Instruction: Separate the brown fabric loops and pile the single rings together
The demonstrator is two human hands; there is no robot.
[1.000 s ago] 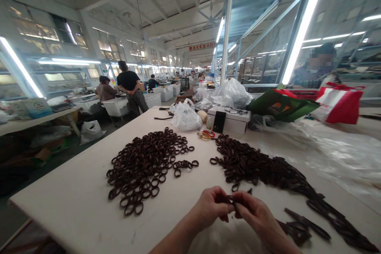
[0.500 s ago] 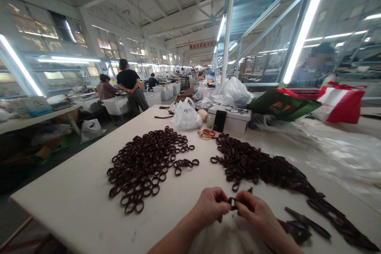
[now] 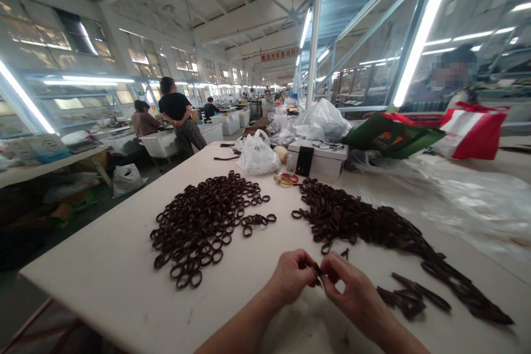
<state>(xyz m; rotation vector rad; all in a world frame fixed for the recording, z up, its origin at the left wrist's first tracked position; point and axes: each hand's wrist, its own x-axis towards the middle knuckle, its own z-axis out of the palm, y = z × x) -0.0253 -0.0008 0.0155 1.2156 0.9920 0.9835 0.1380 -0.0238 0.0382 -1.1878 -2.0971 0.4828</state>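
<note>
Close together over the front of the pale table (image 3: 124,287), my left hand (image 3: 295,275) and my right hand (image 3: 346,279) pinch a small dark brown loop (image 3: 318,270) between thumbs and fingers. Most of the loop is hidden by the fingertips. To the left lies a wide pile of dark brown rings (image 3: 199,221), with a small cluster of rings (image 3: 258,221) beside it. A long heap of dark brown strips (image 3: 365,221) stretches away behind and right of my right hand. Several loose strips (image 3: 409,296) lie nearer, beside my right wrist.
Behind the piles are scissors (image 3: 286,179), a white plastic bag (image 3: 259,154) and a white box (image 3: 327,159) with glasses on it. Green (image 3: 390,135) and red-white (image 3: 473,131) bags and clear plastic sheeting (image 3: 477,193) occupy the right. A person in black (image 3: 178,113) stands beyond the table.
The loop, seen open between my hands before, is now pinched narrow and mostly covered by my fingers. My right fingers have shifted in closer to the left ones. The view has tilted slightly.
</note>
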